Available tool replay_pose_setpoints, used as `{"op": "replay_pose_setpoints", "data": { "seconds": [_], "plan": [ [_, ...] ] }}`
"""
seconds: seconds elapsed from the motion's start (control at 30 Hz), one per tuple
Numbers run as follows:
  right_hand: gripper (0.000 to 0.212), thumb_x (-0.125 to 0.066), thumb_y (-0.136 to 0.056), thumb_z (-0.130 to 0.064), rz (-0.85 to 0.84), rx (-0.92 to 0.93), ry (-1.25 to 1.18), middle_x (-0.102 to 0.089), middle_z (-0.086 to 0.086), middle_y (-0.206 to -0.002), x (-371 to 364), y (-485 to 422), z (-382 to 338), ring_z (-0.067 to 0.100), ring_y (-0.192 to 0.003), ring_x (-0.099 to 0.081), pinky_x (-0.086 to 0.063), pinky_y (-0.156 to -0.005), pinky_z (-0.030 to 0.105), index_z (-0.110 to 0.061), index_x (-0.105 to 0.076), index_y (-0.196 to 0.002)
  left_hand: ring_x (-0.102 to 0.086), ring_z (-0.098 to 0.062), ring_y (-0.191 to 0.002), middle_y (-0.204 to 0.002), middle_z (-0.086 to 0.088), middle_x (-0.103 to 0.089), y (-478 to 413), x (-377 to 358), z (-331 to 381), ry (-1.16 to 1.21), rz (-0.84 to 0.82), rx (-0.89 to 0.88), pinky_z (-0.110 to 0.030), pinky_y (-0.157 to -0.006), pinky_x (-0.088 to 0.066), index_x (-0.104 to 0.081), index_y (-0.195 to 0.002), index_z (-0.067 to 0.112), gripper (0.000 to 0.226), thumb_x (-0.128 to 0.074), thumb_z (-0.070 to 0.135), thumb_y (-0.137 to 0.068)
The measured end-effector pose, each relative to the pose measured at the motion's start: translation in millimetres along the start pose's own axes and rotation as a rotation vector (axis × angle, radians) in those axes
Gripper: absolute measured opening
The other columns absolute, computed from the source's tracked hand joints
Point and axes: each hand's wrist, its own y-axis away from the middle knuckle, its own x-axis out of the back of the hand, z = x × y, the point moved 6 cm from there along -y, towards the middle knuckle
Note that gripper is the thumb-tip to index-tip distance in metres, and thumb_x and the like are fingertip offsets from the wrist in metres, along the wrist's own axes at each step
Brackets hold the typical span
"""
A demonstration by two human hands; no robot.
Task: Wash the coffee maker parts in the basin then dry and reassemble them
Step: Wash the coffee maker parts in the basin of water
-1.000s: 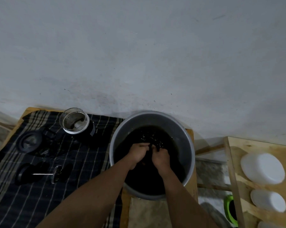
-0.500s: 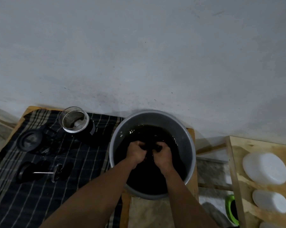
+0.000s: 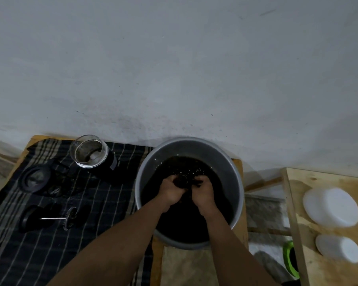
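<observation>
Both hands are down in the grey basin [image 3: 233,178], the left hand [image 3: 170,191] and right hand [image 3: 203,193] clenched side by side on a dark wet item [image 3: 184,179] at the water's surface; what the item is cannot be told. To the left, on the striped cloth [image 3: 50,254], the glass carafe [image 3: 91,151] stands upright, with the black lid [image 3: 34,179] and the plunger [image 3: 50,218] lying nearer the person, well apart from the basin

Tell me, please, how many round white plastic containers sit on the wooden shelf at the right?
2 fully in view: a larger round white plastic container farther back and a smaller one nearer, both on the wooden shelf. More may lie beyond the frame's edge.
</observation>
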Motion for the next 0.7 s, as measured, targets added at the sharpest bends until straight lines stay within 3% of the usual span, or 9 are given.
{"op": "replay_pose_setpoints", "data": {
  "seconds": [0.07, 0.17, 0.27, 0.37, 0.43, 0.5, 0.6, 0.67, 0.7],
  "plan": [
    [0.047, -0.058, -0.086, 0.011, -0.096, -0.008, -0.094, -0.069, 0.015, -0.111, -4, 3, -1, 0.031, -0.101, -0.069, -0.057, -0.092, 0.042, -0.012, -0.058, -0.127, -0.071, -0.018, -0.074, -0.092, -0.008, -0.076, -1, 5, -1, -0.007, 0.066, 0.013, -0.024, -0.063, -0.056, -0.072, -0.104, 0.017, 0.024, -0.082, 0.012, -0.083],
    [0.015, -0.059, -0.099, -0.009, -0.216, -0.066, -0.039, -0.070, 0.016, -0.093, -6, 7, -1, 0.028, -0.073, -0.069, -0.059, -0.064, 0.036, -0.009, -0.067, -0.112, -0.068, -0.018, -0.078, -0.089, -0.008, -0.075, -3, 15, 5, -0.017, 0.195, -0.030, -0.024, -0.070, -0.052, -0.074, -0.096, 0.009, 0.014, -0.078, 0.021, -0.090],
    [0.022, -0.054, -0.102, -0.015, -0.057, -0.005, 0.132, -0.071, 0.016, -0.106, 2, 2, 1, 0.030, -0.100, -0.068, -0.048, -0.086, 0.030, -0.003, -0.069, -0.112, -0.070, -0.018, -0.076, -0.089, -0.005, -0.075, -1, 8, 3, -0.061, 0.081, -0.017, -0.025, -0.064, -0.055, -0.075, -0.106, 0.014, 0.018, -0.077, 0.024, -0.091],
    [0.029, -0.059, -0.095, -0.006, -0.077, 0.002, 0.109, -0.072, 0.012, -0.116, 1, 9, -2, 0.028, -0.111, -0.066, -0.050, -0.100, 0.034, -0.010, -0.065, -0.122, -0.071, -0.018, -0.076, -0.093, -0.006, -0.077, 3, 3, 2, -0.088, 0.014, -0.024, -0.025, -0.064, -0.056, -0.073, -0.108, 0.018, 0.027, -0.079, 0.011, -0.083],
    [0.029, -0.063, -0.096, -0.019, -0.138, 0.032, 0.243, -0.072, 0.012, -0.117, 3, 11, -9, 0.029, -0.110, -0.067, -0.052, -0.098, 0.037, -0.011, -0.067, -0.124, -0.071, -0.018, -0.091, -0.102, -0.004, -0.076, 4, 7, 9, -0.132, 0.083, -0.085, -0.023, -0.078, -0.054, -0.071, -0.107, 0.019, 0.026, -0.077, 0.009, -0.083],
    [0.035, -0.055, -0.101, -0.038, -0.117, 0.056, 0.343, -0.072, 0.015, -0.111, 14, 9, -18, 0.033, -0.106, -0.068, -0.054, -0.091, 0.038, -0.010, -0.070, -0.115, -0.068, -0.016, -0.092, -0.099, -0.001, -0.073, 7, 11, 19, -0.172, 0.151, -0.163, -0.019, -0.080, -0.047, -0.069, -0.106, 0.016, 0.022, -0.074, 0.008, -0.087],
    [0.040, -0.041, -0.107, -0.034, 0.065, 0.132, 0.327, -0.071, 0.015, -0.096, 36, 7, -32, 0.034, -0.090, -0.069, -0.054, -0.083, 0.037, -0.008, -0.070, -0.099, -0.066, -0.020, -0.094, -0.097, -0.003, -0.071, 13, 16, 29, -0.260, 0.225, -0.260, -0.025, -0.086, -0.048, -0.065, -0.096, 0.018, 0.017, -0.070, 0.004, -0.087],
    [0.027, -0.049, -0.103, -0.015, 0.027, 0.154, 0.251, -0.070, 0.010, -0.104, 38, 8, -36, 0.027, -0.093, -0.069, -0.056, -0.087, 0.037, -0.012, -0.064, -0.126, -0.066, -0.022, -0.097, -0.096, -0.002, -0.069, 17, 16, 33, -0.296, 0.225, -0.310, -0.030, -0.090, -0.050, -0.061, -0.091, 0.021, 0.023, -0.067, 0.000, -0.086],
    [0.041, -0.056, -0.098, -0.009, -0.029, 0.145, 0.245, -0.069, 0.011, -0.116, 33, 6, -31, 0.025, -0.103, -0.068, -0.053, -0.095, 0.036, -0.015, -0.056, -0.139, -0.065, -0.022, -0.097, -0.095, -0.001, -0.068, 18, 16, 34, -0.303, 0.224, -0.320, -0.029, -0.090, -0.050, -0.060, -0.091, 0.021, 0.024, -0.067, -0.001, -0.086]
  ]
}}
